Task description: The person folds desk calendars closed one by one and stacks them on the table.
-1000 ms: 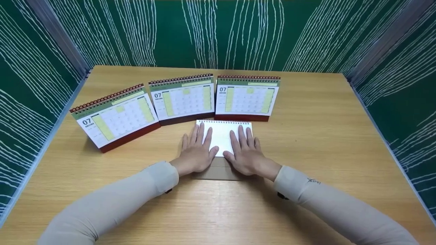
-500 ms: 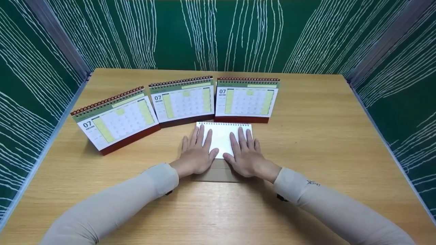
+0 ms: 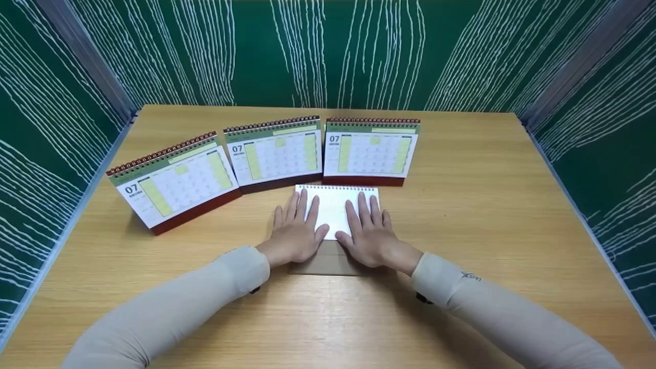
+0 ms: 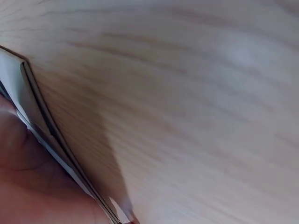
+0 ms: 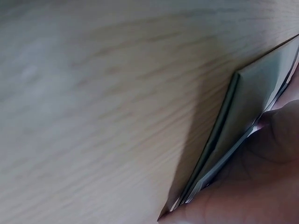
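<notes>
A desk calendar (image 3: 334,210) lies flat on the table, its white page upward and its spiral binding along the far edge. The tan base board (image 3: 330,264) sticks out toward the person below the page. My left hand (image 3: 294,236) rests flat with straight fingers on the calendar's left side. On the right side, my right hand (image 3: 373,236) lies the same way, its thumb near the page's lower edge. Both wrist views show a palm against the folded board (image 4: 35,100), with layered edges near the tabletop. The hands cover parts of the page and board.
Three standing desk calendars form an arc behind: a left one (image 3: 177,182), a middle one (image 3: 277,154) and a right one (image 3: 370,151). The right one stands just beyond the flat calendar's binding. Green walls (image 3: 256,56) with white streaks surround the wooden table (image 3: 487,205).
The whole head view has shifted slightly, with the scene a little lower in it. Both hands stay in place on the flat calendar.
</notes>
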The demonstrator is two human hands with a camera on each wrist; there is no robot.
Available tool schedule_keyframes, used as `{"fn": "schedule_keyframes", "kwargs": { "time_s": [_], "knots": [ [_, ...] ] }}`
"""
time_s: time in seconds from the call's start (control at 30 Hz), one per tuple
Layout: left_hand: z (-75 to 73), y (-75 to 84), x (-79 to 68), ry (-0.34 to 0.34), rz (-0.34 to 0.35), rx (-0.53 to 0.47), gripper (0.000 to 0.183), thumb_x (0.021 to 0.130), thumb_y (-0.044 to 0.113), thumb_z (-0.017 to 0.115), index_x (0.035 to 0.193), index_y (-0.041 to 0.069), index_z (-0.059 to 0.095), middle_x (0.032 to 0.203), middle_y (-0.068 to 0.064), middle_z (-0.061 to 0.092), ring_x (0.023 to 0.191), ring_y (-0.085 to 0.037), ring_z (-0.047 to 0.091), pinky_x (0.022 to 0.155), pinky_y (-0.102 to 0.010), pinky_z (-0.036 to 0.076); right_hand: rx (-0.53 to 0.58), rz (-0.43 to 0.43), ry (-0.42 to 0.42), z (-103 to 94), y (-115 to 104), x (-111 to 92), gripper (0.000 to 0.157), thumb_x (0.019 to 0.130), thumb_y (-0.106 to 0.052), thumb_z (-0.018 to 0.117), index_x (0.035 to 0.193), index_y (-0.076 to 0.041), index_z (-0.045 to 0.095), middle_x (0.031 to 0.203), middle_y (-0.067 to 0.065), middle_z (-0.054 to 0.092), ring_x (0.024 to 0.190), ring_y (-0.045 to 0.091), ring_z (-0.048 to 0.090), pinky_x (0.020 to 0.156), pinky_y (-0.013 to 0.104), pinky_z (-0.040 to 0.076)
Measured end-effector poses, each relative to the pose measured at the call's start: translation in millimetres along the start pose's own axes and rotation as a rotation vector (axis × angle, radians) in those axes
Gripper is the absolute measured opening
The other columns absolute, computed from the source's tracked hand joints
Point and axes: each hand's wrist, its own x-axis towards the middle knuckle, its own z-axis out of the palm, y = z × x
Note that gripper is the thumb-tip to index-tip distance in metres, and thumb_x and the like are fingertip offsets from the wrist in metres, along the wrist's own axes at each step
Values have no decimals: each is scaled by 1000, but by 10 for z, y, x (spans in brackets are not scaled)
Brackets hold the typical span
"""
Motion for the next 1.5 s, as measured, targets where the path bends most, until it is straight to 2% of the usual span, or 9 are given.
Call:
{"fn": "schedule_keyframes", "kwargs": {
  "time_s": [0.3, 0.47, 0.67, 0.77, 0.93, 1.03, 1.2, 1.33, 1.5],
  "knots": [
    [-14, -41, 61, -37, -8, 24, 77, 111, 60, 19, 170, 20, -10, 174, -9, -27, 160, -28, -27, 127, -65, -9, 15, -1, -23, -39, -1, -8, 83, 110, -63, 19, 170, -14, -11, 172, 17, -28, 157, 41, -28, 127, 67, -7],
    [-74, -30, 35, -47, -4, 17, 79, 111, 61, 25, 171, 19, -7, 175, -11, -24, 161, -29, -24, 129, -64, -6, 25, -4, -61, -91, 20, 0, 83, 111, -62, 21, 169, -15, -13, 171, 16, -30, 156, 41, -29, 126, 68, -7],
    [-216, 11, -75, 12, 52, 16, 78, 113, 55, 35, 172, 13, 7, 178, -16, -8, 164, -35, -9, 129, -65, 1, 51, -58, -89, -305, -1, -109, 79, 114, -49, 31, 170, -8, -7, 173, 22, -23, 158, 45, -23, 127, 70, -2],
    [-235, -41, -71, 23, 77, 2, 78, 112, 54, 39, 172, 13, 10, 178, -17, -4, 164, -37, -5, 128, -66, 2, 76, -95, -93, -413, -13, -186, 76, 115, -41, 37, 170, -4, 0, 174, 25, -16, 159, 48, -17, 127, 71, 2],
    [-303, -180, -55, 14, 122, -65, 75, 111, 48, 48, 171, 16, 19, 179, -15, 2, 164, -37, 1, 128, -64, 5, 127, -140, -123, -526, 96, -207, 72, 113, -36, 43, 171, -9, 10, 176, 22, -10, 161, 45, -13, 129, 64, 4],
    [-367, -272, -61, 39, 159, -145, 68, 110, 39, 55, 169, 16, 31, 178, -15, 13, 163, -36, 8, 129, -61, 11, 203, -183, -86, -586, 197, -211, 67, 112, -33, 48, 170, -8, 23, 177, 22, 1, 162, 45, -3, 130, 63, 7],
    [-468, -389, -91, 110, 179, -261, 57, 108, 29, 61, 161, 13, 47, 167, -13, 36, 155, -33, 31, 127, -54, 26, 320, -256, 65, -639, 382, -223, 55, 110, -23, 54, 160, 0, 45, 169, 28, 30, 156, 48, 26, 127, 65, 21],
    [-550, -464, -118, 135, 163, -347, 57, 108, 27, 61, 161, 12, 47, 157, -11, 47, 144, -29, 45, 122, -50, 38, 402, -227, 148, -685, 516, -272, 54, 109, -17, 57, 158, 1, 46, 158, 28, 44, 147, 48, 43, 121, 63, 36],
    [-639, -571, -178, 153, 118, -449, 59, 108, 25, 60, 163, 11, 43, 154, -16, 51, 137, -34, 53, 116, -51, 45, 595, -117, 131, -747, 647, -342, 58, 109, -19, 56, 162, -1, 40, 160, 26, 45, 139, 46, 52, 110, 58, 50]
  ]
}}
